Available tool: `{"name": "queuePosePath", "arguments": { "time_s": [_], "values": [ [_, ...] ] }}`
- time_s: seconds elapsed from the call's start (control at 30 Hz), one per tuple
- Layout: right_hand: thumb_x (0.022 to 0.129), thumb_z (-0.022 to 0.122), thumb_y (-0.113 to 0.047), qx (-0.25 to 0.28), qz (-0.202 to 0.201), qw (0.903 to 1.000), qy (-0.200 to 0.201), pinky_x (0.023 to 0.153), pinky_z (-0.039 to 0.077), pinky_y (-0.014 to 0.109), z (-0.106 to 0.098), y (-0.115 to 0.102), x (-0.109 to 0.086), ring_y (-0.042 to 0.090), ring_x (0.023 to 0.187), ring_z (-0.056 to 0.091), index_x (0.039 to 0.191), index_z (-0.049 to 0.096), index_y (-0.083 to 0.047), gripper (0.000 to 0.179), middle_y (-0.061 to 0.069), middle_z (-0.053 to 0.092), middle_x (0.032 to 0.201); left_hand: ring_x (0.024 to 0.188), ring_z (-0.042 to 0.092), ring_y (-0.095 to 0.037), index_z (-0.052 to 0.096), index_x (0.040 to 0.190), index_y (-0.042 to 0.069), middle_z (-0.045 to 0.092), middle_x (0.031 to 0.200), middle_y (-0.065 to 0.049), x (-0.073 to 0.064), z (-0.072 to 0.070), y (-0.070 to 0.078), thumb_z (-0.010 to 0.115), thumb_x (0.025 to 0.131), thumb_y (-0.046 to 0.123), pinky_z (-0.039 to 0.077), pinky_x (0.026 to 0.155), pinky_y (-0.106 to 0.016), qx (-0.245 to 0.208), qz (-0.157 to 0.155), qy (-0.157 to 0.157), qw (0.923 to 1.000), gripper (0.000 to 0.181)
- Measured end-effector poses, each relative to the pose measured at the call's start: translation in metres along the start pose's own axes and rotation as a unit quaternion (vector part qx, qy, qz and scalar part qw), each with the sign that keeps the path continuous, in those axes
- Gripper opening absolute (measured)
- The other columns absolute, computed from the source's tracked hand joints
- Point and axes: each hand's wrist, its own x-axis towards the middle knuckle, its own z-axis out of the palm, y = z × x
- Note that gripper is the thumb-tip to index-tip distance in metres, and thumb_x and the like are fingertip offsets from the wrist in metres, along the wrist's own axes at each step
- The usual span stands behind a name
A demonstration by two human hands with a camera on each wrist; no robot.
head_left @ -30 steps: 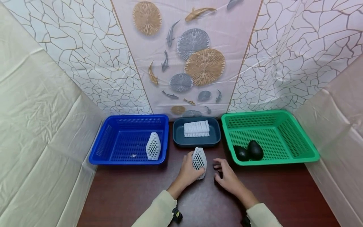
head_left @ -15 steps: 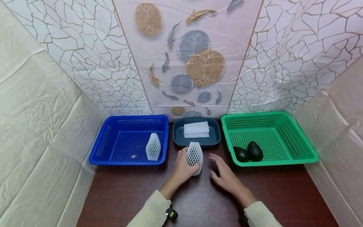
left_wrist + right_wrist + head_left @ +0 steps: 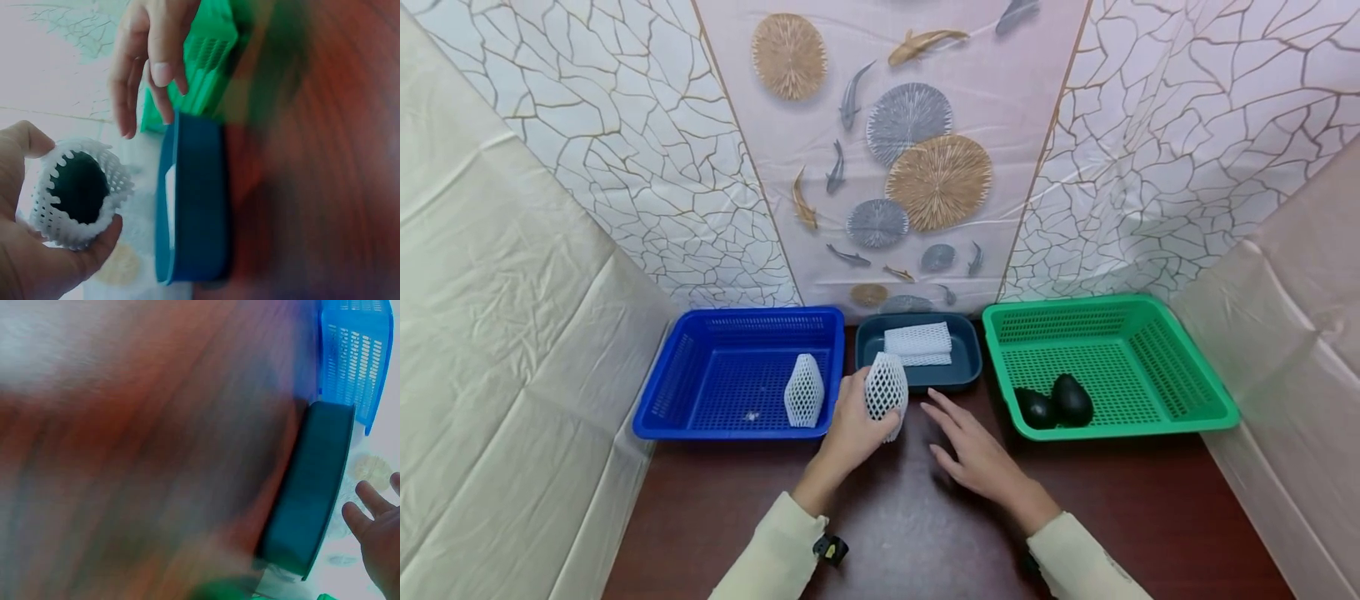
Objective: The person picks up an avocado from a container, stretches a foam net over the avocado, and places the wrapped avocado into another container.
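Observation:
My left hand grips an avocado in a white foam net sleeve, raised in front of the small dark teal tray. In the left wrist view the dark fruit shows through the sleeve's open end, with thumb and fingers around the netting. To the right of it, my right hand hovers over the table with fingers spread and holds nothing. A second sleeved fruit stands in the blue basket at the left. Two bare dark avocados lie in the green basket.
Flattened white foam net sleeves lie in the teal tray between the two baskets. A small white scrap is on the blue basket's floor. Patterned cloth hangs behind, and pale cloth walls flank the brown table.
The left hand has carried the sleeved avocado leftward and a little away from me, towards the blue basket. My right hand has drifted left too, its fingers straightening.

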Motion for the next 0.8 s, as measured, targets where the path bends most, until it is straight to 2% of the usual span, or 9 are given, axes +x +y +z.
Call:
{"name": "queuePosePath", "arguments": {
  "time_s": [0.1,0.27,0.37,0.57,0.8],
  "values": [
    [0.098,0.069,-0.027,-0.011,-0.013,0.9998,-0.010,0.112,0.046,0.050,-0.001,-0.004,0.007,0.026,0.146,0.045,0.160,0.039,-0.018,0.070,0.007,0.029,0.170,0.108,0.058,-0.029,0.043,0.151,0.007,0.052,0.131,-0.017,0.003,-0.012,0.000,0.078,0.082,0.028,0.055,0.090,-0.048,0.012,-0.006,0.010,0.9999,0.080],
    [0.098,0.068,-0.034,-0.031,-0.021,0.9987,-0.033,0.114,0.045,0.047,0.000,-0.009,0.019,0.021,0.149,0.042,0.161,0.036,-0.020,0.072,0.001,0.023,0.172,0.111,0.058,-0.032,0.041,0.153,0.009,0.050,0.134,-0.019,0.010,-0.037,0.001,0.078,0.084,0.030,0.055,0.092,-0.050,0.019,-0.039,0.018,0.9989,0.081],
    [0.098,0.068,-0.036,-0.036,-0.035,0.9980,-0.038,0.113,0.046,0.047,0.001,-0.013,0.026,0.020,0.148,0.043,0.162,0.034,-0.021,0.073,0.002,0.022,0.172,0.112,0.058,-0.033,0.041,0.153,0.009,0.049,0.135,-0.019,0.012,-0.051,-0.002,0.077,0.085,0.029,0.056,0.090,-0.052,0.024,-0.052,0.025,0.9981,0.080],
    [0.098,0.067,-0.042,-0.043,-0.052,0.9964,-0.051,0.113,0.046,0.046,0.002,-0.022,0.039,0.022,0.148,0.044,0.163,0.031,-0.022,0.077,0.004,0.021,0.173,0.111,0.059,-0.035,0.039,0.154,0.011,0.048,0.133,-0.018,0.017,-0.076,-0.016,0.077,0.085,0.031,0.059,0.084,-0.051,0.045,-0.075,0.036,0.9955,0.080],
    [0.099,0.066,-0.044,-0.046,-0.069,0.9942,-0.067,0.114,0.045,0.047,0.003,-0.029,0.052,0.023,0.150,0.041,0.164,0.027,-0.023,0.079,0.007,0.022,0.172,0.112,0.059,-0.036,0.037,0.155,0.009,0.047,0.135,-0.020,0.025,-0.097,-0.038,0.075,0.087,0.034,0.060,0.084,-0.053,0.072,-0.092,0.047,0.9920,0.082]
  ]
}}
